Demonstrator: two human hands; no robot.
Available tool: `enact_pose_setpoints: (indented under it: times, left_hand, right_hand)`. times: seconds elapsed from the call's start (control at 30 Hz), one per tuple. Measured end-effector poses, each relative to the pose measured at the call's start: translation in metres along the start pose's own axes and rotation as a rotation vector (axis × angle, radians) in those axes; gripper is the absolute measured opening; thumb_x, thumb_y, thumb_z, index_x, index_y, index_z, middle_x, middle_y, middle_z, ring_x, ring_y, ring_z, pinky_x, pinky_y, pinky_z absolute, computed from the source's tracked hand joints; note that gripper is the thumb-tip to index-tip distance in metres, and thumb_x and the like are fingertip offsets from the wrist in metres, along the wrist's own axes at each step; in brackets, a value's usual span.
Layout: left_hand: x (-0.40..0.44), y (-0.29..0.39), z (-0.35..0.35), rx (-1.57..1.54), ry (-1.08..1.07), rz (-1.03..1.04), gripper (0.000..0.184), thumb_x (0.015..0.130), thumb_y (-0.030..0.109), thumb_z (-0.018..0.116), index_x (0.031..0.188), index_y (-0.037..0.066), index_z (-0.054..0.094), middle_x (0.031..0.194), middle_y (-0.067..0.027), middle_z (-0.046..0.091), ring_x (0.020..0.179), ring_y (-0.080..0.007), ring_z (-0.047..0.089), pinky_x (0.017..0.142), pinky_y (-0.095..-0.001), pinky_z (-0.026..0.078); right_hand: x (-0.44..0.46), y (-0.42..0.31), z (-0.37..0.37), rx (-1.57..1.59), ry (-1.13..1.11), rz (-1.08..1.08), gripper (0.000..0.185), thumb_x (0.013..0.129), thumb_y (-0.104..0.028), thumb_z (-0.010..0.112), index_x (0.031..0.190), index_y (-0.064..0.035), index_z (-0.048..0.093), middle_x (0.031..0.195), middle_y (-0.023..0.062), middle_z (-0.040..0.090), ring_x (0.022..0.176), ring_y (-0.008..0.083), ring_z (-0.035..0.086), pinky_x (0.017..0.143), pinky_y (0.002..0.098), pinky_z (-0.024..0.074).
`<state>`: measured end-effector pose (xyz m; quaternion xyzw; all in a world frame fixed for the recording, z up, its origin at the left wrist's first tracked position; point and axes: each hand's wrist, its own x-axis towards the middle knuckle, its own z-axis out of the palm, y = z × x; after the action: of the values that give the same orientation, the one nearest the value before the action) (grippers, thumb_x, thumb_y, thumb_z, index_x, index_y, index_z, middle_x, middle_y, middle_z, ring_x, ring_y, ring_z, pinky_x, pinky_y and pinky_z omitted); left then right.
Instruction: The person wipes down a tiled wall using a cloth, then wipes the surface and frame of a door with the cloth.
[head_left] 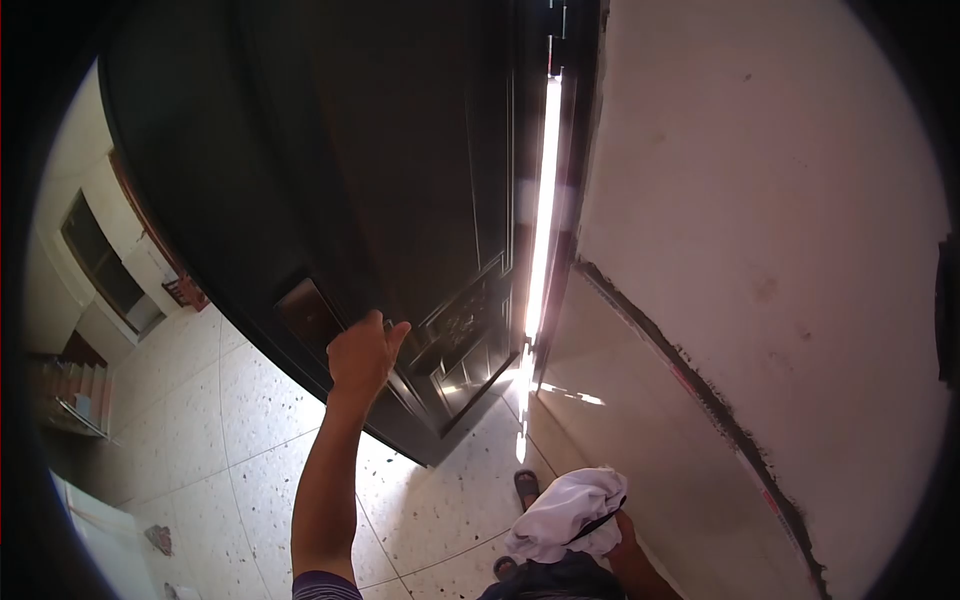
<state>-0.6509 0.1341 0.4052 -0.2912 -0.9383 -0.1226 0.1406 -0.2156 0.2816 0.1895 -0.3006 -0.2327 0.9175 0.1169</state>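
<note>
A dark panelled door (400, 150) stands open in front of me. My left hand (362, 362) is closed on its handle (390, 326), of which only a small bit shows past the fingers. Just left of that hand a brownish plate (309, 314) is set into the door. Low at the right, my right hand (628, 548) grips a bunched white cloth (570, 512) with a dark strip along one side. The cloth hides most of the fingers.
Bright light comes through the gap (544, 210) along the hinge side. A plastered wall (760, 200) with a dark groove (715, 400) rises at right. Speckled floor tiles (270, 455) lie below; stairs (85, 395) and a doorway (100, 255) are at far left. My sandalled foot (526, 486) is near the wall.
</note>
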Motion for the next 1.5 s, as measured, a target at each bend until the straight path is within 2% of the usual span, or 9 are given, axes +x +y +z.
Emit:
enact_pose_setpoints:
  times: [0.4, 0.47, 0.57, 0.67, 0.7, 0.8, 0.9, 1.1, 1.5]
  left_hand:
    - [0.082, -0.064, 0.021, 0.013, -0.017, -0.068, 0.036, 0.090, 0.043, 0.070, 0.083, 0.008, 0.071, 0.073, -0.0168, 0.070, 0.070, -0.0388, 0.069, 0.065, -0.0479, 0.054]
    - [0.091, -0.071, 0.027, 0.019, 0.024, -0.045, 0.034, 0.089, 0.041, 0.072, 0.082, 0.008, 0.070, 0.073, -0.0155, 0.070, 0.068, -0.0380, 0.069, 0.064, -0.0464, 0.053]
    - [0.103, -0.077, 0.034, 0.015, 0.054, -0.019, 0.029, 0.087, 0.035, 0.074, 0.080, 0.008, 0.070, 0.072, -0.0133, 0.071, 0.065, -0.0363, 0.069, 0.061, -0.0437, 0.053]
    - [0.112, -0.081, 0.035, 0.001, 0.049, -0.038, 0.025, 0.085, 0.032, 0.075, 0.078, 0.008, 0.069, 0.071, -0.0120, 0.071, 0.063, -0.0348, 0.069, 0.060, -0.0426, 0.052]
    - [0.112, -0.083, 0.035, 0.002, 0.038, -0.056, 0.024, 0.085, 0.030, 0.075, 0.077, 0.008, 0.069, 0.071, -0.0117, 0.071, 0.063, -0.0343, 0.069, 0.060, -0.0427, 0.053]
    - [0.108, -0.092, 0.043, -0.004, 0.062, -0.039, 0.023, 0.084, 0.029, 0.075, 0.076, 0.008, 0.068, 0.069, -0.0111, 0.070, 0.062, -0.0331, 0.069, 0.060, -0.0422, 0.052]
    - [0.109, -0.094, 0.047, -0.013, 0.100, -0.028, 0.022, 0.083, 0.028, 0.075, 0.076, 0.008, 0.067, 0.068, -0.0108, 0.069, 0.062, -0.0325, 0.069, 0.059, -0.0420, 0.052]
    - [0.107, -0.107, 0.051, -0.023, 0.123, 0.053, 0.022, 0.083, 0.028, 0.073, 0.078, 0.008, 0.065, 0.068, -0.0099, 0.067, 0.061, -0.0318, 0.068, 0.058, -0.0422, 0.050]
    - [0.108, -0.119, 0.043, -0.105, 0.068, 0.129, 0.025, 0.081, 0.026, 0.079, 0.088, 0.007, 0.065, 0.075, -0.0122, 0.068, 0.066, -0.0343, 0.068, 0.059, -0.0447, 0.052]
  right_hand:
    - [0.240, -0.136, 0.116, -0.258, -0.282, -0.095, 0.057, 0.091, -0.018, 0.066, 0.143, -0.0026, 0.049, 0.133, 0.0144, 0.062, 0.120, 0.0259, 0.063, 0.103, 0.0406, 0.0514]
    - [0.278, -0.171, 0.141, -0.363, -0.329, -0.231, 0.057, 0.083, -0.001, 0.071, 0.138, -0.0002, 0.054, 0.119, 0.0115, 0.067, 0.106, 0.0194, 0.067, 0.095, 0.0354, 0.0542]
    - [0.256, -0.249, 0.262, -0.719, -0.192, -0.558, 0.048, 0.083, 0.000, 0.071, 0.128, 0.0020, 0.056, 0.107, 0.0076, 0.069, 0.098, 0.0130, 0.066, 0.086, 0.0282, 0.0535]
    - [0.272, -0.311, 0.322, -1.281, -0.066, -1.236, 0.062, 0.069, -0.009, 0.079, 0.126, -0.0023, 0.056, 0.113, 0.0193, 0.061, 0.100, 0.0354, 0.067, 0.089, 0.0412, 0.0528]
    - [0.270, -0.326, 0.342, -1.382, -0.017, -1.481, 0.070, 0.064, -0.001, 0.079, 0.129, 0.0015, 0.056, 0.123, 0.0181, 0.059, 0.112, 0.0321, 0.064, 0.095, 0.0380, 0.0505]
    - [0.266, -0.362, 0.393, -1.669, 0.229, -1.714, 0.075, 0.060, -0.009, 0.087, 0.129, -0.0005, 0.057, 0.125, 0.0160, 0.057, 0.103, 0.0382, 0.065, 0.083, 0.0404, 0.0565]
    - [0.270, -0.396, 0.438, -1.978, 0.512, -1.600, 0.081, 0.071, -0.012, 0.080, 0.144, -0.0011, 0.046, 0.113, 0.0153, 0.061, 0.085, 0.0320, 0.071, 0.067, 0.0396, 0.0577]
    - [0.299, -0.452, 0.496, -2.227, 0.790, -1.596, 0.089, 0.079, -0.025, 0.075, 0.151, 0.0073, 0.034, 0.086, 0.0205, 0.069, 0.068, 0.0338, 0.072, 0.061, 0.0427, 0.0583]
    - [0.305, -0.460, 0.518, -2.406, 1.010, -1.306, 0.092, 0.083, -0.031, 0.071, 0.156, 0.0029, 0.027, 0.084, 0.0209, 0.072, 0.074, 0.0381, 0.072, 0.068, 0.0468, 0.0582]
